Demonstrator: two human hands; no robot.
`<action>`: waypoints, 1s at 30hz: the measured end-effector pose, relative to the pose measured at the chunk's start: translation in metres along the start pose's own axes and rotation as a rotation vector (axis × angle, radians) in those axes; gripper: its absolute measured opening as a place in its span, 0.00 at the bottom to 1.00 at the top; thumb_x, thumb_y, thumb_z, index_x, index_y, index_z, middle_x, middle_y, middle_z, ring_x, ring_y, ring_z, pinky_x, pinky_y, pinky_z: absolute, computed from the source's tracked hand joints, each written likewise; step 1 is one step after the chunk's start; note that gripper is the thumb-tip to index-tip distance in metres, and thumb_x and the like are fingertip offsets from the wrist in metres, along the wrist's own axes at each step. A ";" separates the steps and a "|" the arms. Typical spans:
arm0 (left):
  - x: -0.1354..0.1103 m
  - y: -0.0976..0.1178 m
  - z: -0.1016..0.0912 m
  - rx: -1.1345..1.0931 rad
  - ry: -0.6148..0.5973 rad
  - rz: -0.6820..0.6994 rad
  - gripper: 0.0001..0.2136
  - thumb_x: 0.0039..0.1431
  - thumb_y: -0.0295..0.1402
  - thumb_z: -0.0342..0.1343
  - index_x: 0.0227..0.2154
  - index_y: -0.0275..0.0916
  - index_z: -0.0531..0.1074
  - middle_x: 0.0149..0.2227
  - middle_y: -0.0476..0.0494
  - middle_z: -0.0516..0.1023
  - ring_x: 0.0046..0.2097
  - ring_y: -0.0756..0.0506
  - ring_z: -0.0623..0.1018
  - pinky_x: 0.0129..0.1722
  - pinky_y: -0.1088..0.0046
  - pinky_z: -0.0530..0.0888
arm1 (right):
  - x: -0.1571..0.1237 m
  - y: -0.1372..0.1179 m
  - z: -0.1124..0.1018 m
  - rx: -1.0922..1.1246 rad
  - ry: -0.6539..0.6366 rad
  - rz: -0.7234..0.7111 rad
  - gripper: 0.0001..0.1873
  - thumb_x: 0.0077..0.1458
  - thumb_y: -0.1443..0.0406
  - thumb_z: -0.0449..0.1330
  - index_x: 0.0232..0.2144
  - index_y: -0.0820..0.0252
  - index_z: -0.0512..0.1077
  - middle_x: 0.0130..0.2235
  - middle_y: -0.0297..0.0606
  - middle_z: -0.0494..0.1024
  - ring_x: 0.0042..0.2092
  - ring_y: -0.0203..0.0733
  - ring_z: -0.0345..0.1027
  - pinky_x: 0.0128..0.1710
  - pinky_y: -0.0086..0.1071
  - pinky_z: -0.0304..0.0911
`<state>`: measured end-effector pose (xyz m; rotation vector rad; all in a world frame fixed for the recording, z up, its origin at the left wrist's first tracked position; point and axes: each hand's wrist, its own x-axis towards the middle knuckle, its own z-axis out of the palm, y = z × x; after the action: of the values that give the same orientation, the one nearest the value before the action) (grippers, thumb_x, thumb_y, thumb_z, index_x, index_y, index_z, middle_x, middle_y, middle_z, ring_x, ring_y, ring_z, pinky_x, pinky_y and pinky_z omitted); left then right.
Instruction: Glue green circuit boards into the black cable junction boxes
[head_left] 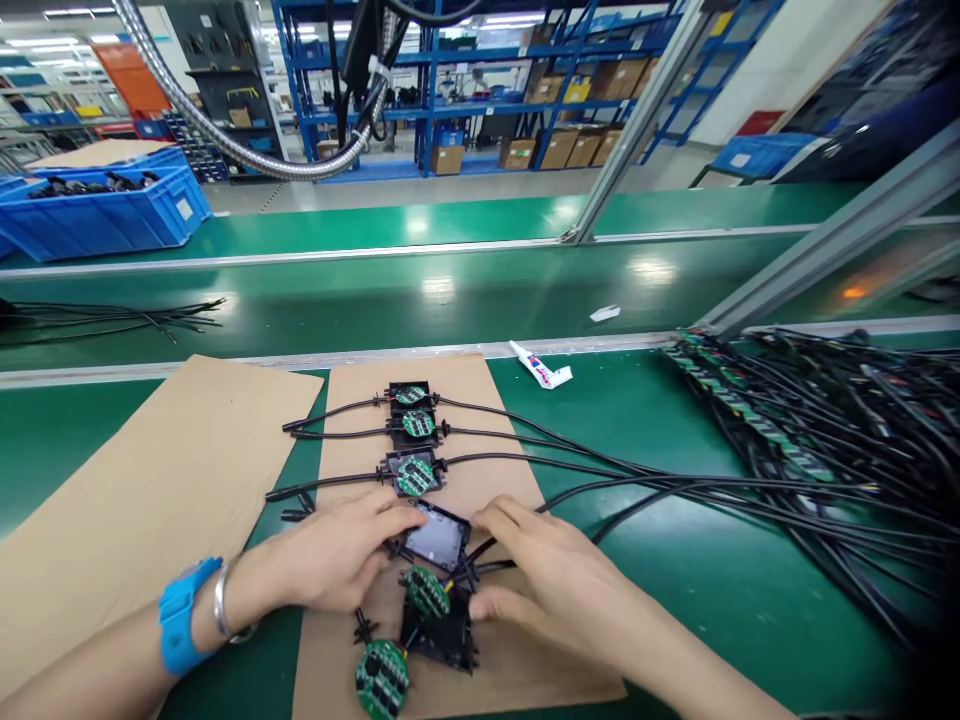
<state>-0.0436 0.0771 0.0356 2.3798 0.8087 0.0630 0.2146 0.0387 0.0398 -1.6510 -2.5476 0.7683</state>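
Observation:
My left hand (337,550) is closed at the left edge of a black plastic case (437,535) with a grey inside, its index finger on the rim. On the other side, my right hand (544,570) curves in, fingertips at the case's right corner and thumb lower down. Black cables (486,548) run between that thumb and the fingers. Below lies another black case (450,640), with a round green circuit board (426,594) tilted over it. A second round board (382,680) hangs nearer to me. Farther up are several cased boards (415,475) with cables at both sides.
Cardboard (517,660) lies under the work, another sheet (150,480) at left. A white tube (540,368) rests beyond. Many cables with boards (840,430) are heaped at right. A metal post (637,130) and a hanging metal hose (247,155) stand out ahead; a blue bin (112,225) is far left.

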 end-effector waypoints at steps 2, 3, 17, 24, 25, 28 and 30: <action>0.004 -0.003 0.006 0.136 -0.002 -0.039 0.21 0.57 0.18 0.45 0.51 0.43 0.64 0.44 0.42 0.69 0.42 0.44 0.73 0.43 0.66 0.74 | 0.008 0.006 -0.005 -0.034 -0.051 0.014 0.10 0.53 0.67 0.58 0.40 0.59 0.72 0.40 0.40 0.74 0.42 0.49 0.70 0.42 0.39 0.63; 0.005 -0.005 0.010 0.180 -0.004 -0.049 0.18 0.57 0.18 0.43 0.47 0.42 0.66 0.43 0.43 0.70 0.41 0.44 0.73 0.42 0.67 0.74 | 0.012 0.007 -0.004 -0.034 -0.061 0.009 0.10 0.53 0.69 0.56 0.38 0.58 0.73 0.39 0.40 0.75 0.42 0.48 0.70 0.42 0.38 0.63; -0.026 -0.003 0.009 -0.057 0.234 -0.124 0.08 0.61 0.29 0.51 0.43 0.41 0.68 0.40 0.44 0.74 0.40 0.44 0.75 0.38 0.68 0.73 | 0.027 0.020 -0.030 0.289 0.041 -0.302 0.05 0.55 0.72 0.54 0.33 0.57 0.68 0.35 0.34 0.73 0.36 0.36 0.66 0.35 0.28 0.60; -0.023 -0.012 0.026 0.114 0.179 -0.205 0.09 0.64 0.31 0.47 0.43 0.38 0.71 0.39 0.41 0.76 0.41 0.41 0.77 0.39 0.63 0.76 | 0.050 0.042 0.007 0.015 0.171 -0.278 0.07 0.59 0.70 0.52 0.33 0.59 0.69 0.35 0.38 0.72 0.40 0.42 0.64 0.40 0.35 0.59; -0.021 -0.014 0.028 0.147 0.178 -0.208 0.09 0.64 0.30 0.47 0.42 0.38 0.71 0.39 0.41 0.76 0.40 0.41 0.77 0.39 0.63 0.76 | 0.050 0.043 0.010 -0.021 0.181 -0.269 0.07 0.60 0.69 0.51 0.33 0.59 0.69 0.35 0.38 0.72 0.40 0.43 0.63 0.39 0.36 0.58; -0.015 -0.018 0.028 0.256 0.229 -0.226 0.09 0.64 0.29 0.47 0.38 0.37 0.72 0.37 0.40 0.76 0.39 0.40 0.75 0.38 0.62 0.75 | 0.049 0.042 0.014 -0.110 0.192 -0.248 0.09 0.60 0.69 0.50 0.32 0.60 0.69 0.35 0.40 0.70 0.39 0.44 0.62 0.37 0.36 0.58; -0.015 -0.017 0.024 0.334 0.299 -0.246 0.09 0.65 0.29 0.46 0.38 0.36 0.72 0.37 0.39 0.75 0.39 0.39 0.73 0.39 0.58 0.73 | 0.044 0.038 0.011 -0.137 0.205 -0.241 0.10 0.60 0.69 0.49 0.31 0.60 0.69 0.35 0.41 0.70 0.39 0.44 0.61 0.37 0.37 0.58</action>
<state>-0.0592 0.0662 0.0083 2.5943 1.3392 0.2006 0.2250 0.0845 0.0035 -1.3362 -2.6322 0.3940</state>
